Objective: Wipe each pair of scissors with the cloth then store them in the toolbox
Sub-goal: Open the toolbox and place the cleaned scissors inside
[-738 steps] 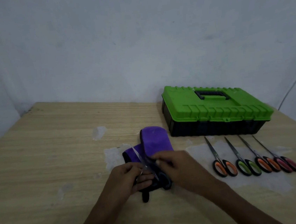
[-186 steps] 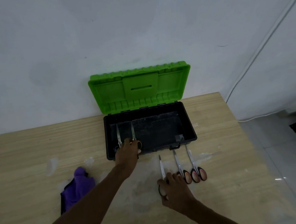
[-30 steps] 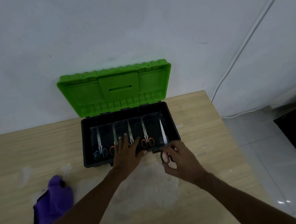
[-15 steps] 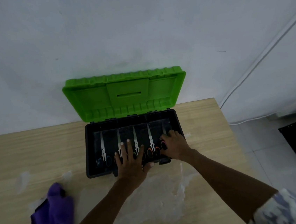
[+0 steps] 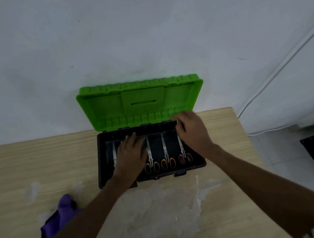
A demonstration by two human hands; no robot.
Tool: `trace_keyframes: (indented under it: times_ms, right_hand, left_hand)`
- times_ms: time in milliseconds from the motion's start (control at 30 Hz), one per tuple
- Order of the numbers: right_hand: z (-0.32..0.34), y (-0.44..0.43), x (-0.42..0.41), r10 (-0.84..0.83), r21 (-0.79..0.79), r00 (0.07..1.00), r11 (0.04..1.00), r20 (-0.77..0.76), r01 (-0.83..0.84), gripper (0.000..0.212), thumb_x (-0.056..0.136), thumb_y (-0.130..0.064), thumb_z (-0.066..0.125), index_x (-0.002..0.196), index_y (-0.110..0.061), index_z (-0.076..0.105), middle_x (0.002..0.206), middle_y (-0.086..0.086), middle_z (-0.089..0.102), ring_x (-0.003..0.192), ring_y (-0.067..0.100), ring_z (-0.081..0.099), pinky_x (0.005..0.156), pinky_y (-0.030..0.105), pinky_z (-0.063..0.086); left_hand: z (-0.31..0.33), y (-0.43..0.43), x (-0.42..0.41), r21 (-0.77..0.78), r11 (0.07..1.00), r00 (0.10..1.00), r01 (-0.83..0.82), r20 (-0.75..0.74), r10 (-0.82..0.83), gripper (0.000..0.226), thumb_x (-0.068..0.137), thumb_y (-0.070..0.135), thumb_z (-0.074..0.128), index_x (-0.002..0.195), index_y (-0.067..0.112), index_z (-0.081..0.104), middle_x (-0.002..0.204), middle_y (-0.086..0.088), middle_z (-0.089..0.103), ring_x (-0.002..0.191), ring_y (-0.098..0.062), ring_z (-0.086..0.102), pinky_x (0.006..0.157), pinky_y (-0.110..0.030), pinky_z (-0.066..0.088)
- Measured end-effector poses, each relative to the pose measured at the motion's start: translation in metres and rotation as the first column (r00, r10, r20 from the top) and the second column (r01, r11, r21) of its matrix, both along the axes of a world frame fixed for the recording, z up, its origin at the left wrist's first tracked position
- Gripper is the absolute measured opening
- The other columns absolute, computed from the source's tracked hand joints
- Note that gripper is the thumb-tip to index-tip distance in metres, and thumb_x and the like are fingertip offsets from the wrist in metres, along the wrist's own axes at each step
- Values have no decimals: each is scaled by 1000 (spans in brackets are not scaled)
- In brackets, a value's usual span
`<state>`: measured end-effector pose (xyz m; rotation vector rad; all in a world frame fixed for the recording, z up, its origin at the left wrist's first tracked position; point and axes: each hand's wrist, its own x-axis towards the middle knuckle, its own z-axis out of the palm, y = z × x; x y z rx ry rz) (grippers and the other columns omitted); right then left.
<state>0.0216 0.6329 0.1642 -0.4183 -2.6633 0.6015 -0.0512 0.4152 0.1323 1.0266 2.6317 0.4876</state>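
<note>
Head view — scissors (image 5: 165,151) in toolbox (image 5: 102,159), cloth (image 5: 62,214) nearby.

Black toolbox (image 5: 164,174) with bright green lid (image 5: 102,109); purple cloth (image 5: 63,212) at lower left; orange-handled scissors (image 5: 165,151) at centre; pale wood-grain table (image 5: 30,161)

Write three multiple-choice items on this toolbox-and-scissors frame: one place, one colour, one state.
1. Where is the crumpled purple cloth?
A. inside the toolbox
B. on the pale wooden table, left of the box's front
C. draped over the lid

2. What colour is the ribbed plastic lid?
A. green
B. red
C. grey

3. The black plastic toolbox is:
A. latched shut
B. overturned
C. open, lid upright

Key: B, the cloth lies on the tabletop; A, the lid is bright green; C, the steel scissors show inside.
</note>
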Motion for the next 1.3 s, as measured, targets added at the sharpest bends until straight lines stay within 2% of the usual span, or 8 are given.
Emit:
trace_keyframes:
  times_ms: [67, 200, 400, 533, 667, 867, 1033, 1300]
  right_hand:
    - [32, 1, -18, 11, 135, 990, 991, -142, 8, 31, 82, -6, 55, 111, -12, 65, 107, 8, 63, 102, 22, 55, 88, 40, 45]
    - [70, -4, -52, 4, 264, 991, 964, -132, 31, 50, 82, -13, 52, 132, -13, 51, 134, 11, 49, 127, 27, 42, 105, 40, 31]
    - [66, -10, -66, -54, 331, 993, 943, 106, 16, 49, 82, -26, 55, 129, -13, 52, 129, 10, 53, 121, 29, 47, 100, 44, 30]
    - [68, -25, -46, -109, 353, 993, 929, -36, 114, 30, 89, -37, 52, 108, -15, 59, 108, 8, 55, 101, 27, 50, 86, 41, 34]
    - [61, -39, -2, -74, 336, 996, 938, -54, 88, 39, 89, -42, 55, 117, -15, 57, 106, 8, 51, 101, 25, 46, 86, 40, 33]
    - [14, -71, 62, -25, 256, 998, 967, 58, 10, 45, 84, -42, 58, 116, -11, 57, 115, 12, 50, 107, 29, 45, 90, 40, 31]
    - [-39, -95, 99, -42, 186, 927, 982, 374, -30, 51, 82, -42, 45, 124, -13, 53, 125, 12, 52, 114, 31, 50, 94, 44, 40]
    - [-46, -101, 97, -56, 194, 863, 980, 502, -50, 62, 68, -36, 71, 123, -15, 52, 123, 15, 55, 109, 34, 54, 87, 46, 50]
  left_hand:
    - [32, 0, -29, 240, 971, 974, 16, -223, 39, 34, 95, 13, 54, 129, 13, 59, 138, -15, 57, 128, -33, 53, 103, -51, 45]
    - [93, 8, -78, 375, 926, 851, 39, -499, 166, 38, 90, 8, 51, 127, 11, 60, 135, -13, 56, 125, -30, 51, 103, -43, 43]
    - [95, -10, -104, 59, 998, 893, -36, -447, 59, 60, 82, 12, 61, 139, 4, 45, 141, -20, 45, 132, -38, 43, 111, -48, 35]
    - [98, -25, -85, 125, 991, 859, -51, -501, 108, 35, 91, 35, 54, 118, 13, 60, 118, -12, 58, 108, -35, 52, 88, -44, 43]
    - [96, -48, -61, 169, 986, 872, 5, -484, 78, 43, 87, 46, 56, 116, 15, 62, 111, -8, 58, 104, -31, 50, 84, -40, 44]
    - [60, -81, -12, 92, 991, 919, 95, -390, -52, 47, 75, 52, 65, 110, 19, 66, 102, -7, 58, 98, -27, 53, 84, -38, 43]
    - [4, -98, 36, -134, 991, 983, 30, -174, -53, 51, 60, 42, 81, 105, 23, 68, 113, -10, 63, 103, -31, 64, 82, -40, 54]
    - [-8, -93, 55, -197, 980, 991, -13, -135, -14, 60, 60, 37, 78, 115, 21, 59, 121, -12, 63, 111, -34, 63, 84, -43, 55]
